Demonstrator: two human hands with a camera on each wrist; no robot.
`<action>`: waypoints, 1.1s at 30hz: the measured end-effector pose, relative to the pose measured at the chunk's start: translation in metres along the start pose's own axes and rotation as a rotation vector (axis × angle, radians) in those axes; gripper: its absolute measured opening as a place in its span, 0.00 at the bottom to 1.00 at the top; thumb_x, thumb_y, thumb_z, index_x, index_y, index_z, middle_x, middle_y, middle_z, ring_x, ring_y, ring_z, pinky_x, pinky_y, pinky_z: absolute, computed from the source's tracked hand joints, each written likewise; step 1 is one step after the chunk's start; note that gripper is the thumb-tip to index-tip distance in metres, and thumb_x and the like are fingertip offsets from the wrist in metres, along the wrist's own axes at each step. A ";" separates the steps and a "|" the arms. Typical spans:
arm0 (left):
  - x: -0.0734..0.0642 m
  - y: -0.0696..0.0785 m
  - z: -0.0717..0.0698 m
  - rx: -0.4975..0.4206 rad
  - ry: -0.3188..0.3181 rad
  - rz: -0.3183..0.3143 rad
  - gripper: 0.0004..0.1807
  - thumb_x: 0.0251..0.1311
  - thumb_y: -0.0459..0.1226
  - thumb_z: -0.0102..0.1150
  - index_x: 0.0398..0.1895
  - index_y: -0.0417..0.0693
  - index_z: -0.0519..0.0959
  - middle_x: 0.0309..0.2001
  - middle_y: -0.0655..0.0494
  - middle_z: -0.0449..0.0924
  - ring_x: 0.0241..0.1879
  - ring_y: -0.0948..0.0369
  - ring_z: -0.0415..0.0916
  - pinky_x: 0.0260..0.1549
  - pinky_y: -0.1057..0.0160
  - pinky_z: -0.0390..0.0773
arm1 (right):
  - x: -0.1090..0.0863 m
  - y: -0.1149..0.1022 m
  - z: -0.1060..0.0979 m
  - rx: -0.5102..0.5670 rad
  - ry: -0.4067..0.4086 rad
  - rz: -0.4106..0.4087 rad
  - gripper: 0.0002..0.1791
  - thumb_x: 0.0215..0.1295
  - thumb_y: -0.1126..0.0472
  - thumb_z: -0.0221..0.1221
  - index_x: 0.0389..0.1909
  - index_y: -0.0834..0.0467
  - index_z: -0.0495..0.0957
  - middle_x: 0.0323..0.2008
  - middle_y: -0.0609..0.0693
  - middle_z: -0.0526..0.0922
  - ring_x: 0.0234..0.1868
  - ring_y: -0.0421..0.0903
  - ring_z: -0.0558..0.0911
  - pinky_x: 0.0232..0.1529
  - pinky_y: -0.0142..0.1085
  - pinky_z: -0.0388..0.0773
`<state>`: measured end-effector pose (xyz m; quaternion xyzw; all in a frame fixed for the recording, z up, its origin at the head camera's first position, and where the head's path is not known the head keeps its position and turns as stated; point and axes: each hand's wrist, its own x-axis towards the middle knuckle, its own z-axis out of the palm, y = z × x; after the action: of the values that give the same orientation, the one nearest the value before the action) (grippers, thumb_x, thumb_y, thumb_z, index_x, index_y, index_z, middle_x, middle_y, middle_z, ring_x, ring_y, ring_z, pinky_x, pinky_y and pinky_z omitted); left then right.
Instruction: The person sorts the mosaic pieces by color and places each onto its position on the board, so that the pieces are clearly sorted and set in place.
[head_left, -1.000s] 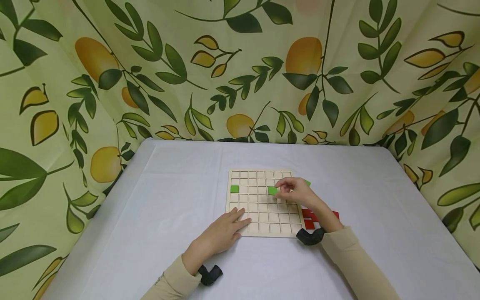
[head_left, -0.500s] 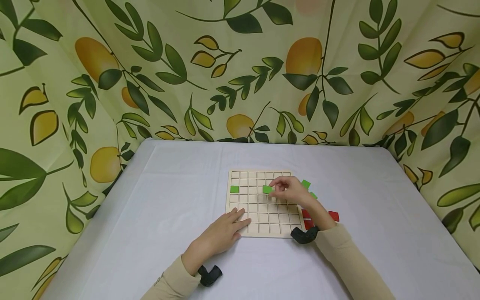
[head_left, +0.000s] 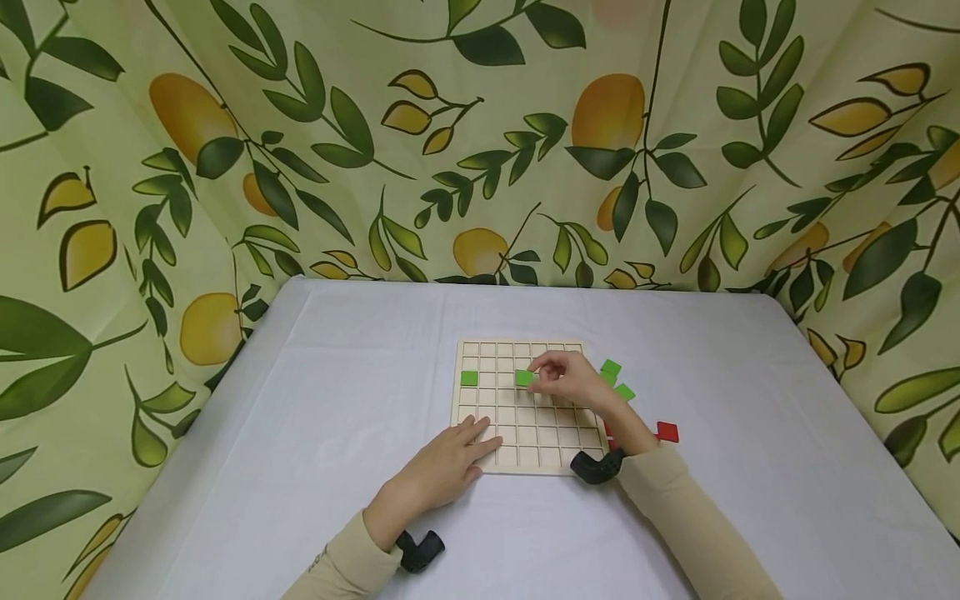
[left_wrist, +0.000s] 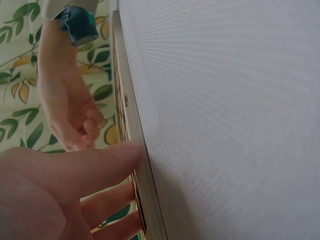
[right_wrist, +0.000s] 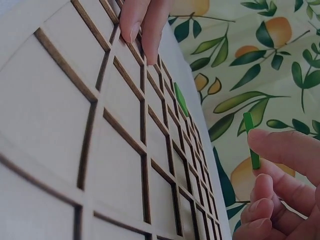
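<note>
- Head view: I look down, facing far.
- Left wrist view: I'm low, close to the board (head_left: 527,416), near edge.
- Right wrist view: close, facing far-left, sharing that board.

On the table (head_left: 337,375), a board (head_left: 527,435) is carrying one tile (head_left: 468,378) at its left edge, with loose tiles (head_left: 625,392) lying beyond its right. The left hand (head_left: 441,462) is covering its near-left corner; the right hand (head_left: 576,379) is holding another tile (head_left: 523,379) above.

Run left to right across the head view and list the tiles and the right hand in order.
Leftmost green tile, held green tile, right hand, loose green tiles, far-right red tile.
</note>
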<state>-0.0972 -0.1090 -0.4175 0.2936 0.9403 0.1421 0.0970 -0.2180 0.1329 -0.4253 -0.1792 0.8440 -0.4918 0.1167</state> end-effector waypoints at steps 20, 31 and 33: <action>0.001 -0.002 0.001 0.014 -0.009 0.003 0.25 0.68 0.38 0.52 0.68 0.51 0.68 0.73 0.45 0.61 0.73 0.46 0.59 0.71 0.47 0.65 | 0.014 -0.001 0.014 0.026 -0.026 -0.007 0.16 0.52 0.67 0.69 0.41 0.70 0.79 0.22 0.45 0.72 0.24 0.37 0.69 0.23 0.24 0.67; 0.001 -0.001 0.001 0.010 -0.014 -0.002 0.25 0.68 0.38 0.52 0.68 0.52 0.69 0.73 0.45 0.61 0.73 0.46 0.59 0.70 0.47 0.65 | 0.024 0.000 0.023 -0.023 -0.055 -0.032 0.14 0.52 0.66 0.69 0.39 0.68 0.80 0.21 0.45 0.73 0.23 0.38 0.69 0.24 0.24 0.67; 0.001 -0.001 0.001 0.010 -0.014 -0.002 0.25 0.68 0.38 0.52 0.68 0.52 0.69 0.73 0.45 0.61 0.73 0.46 0.59 0.71 0.47 0.65 | 0.025 -0.001 0.023 -0.014 -0.060 -0.032 0.14 0.52 0.67 0.69 0.39 0.68 0.80 0.21 0.44 0.73 0.23 0.37 0.69 0.24 0.24 0.67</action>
<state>-0.0984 -0.1088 -0.4192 0.2942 0.9406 0.1354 0.1024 -0.2319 0.1037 -0.4362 -0.2082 0.8406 -0.4821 0.1327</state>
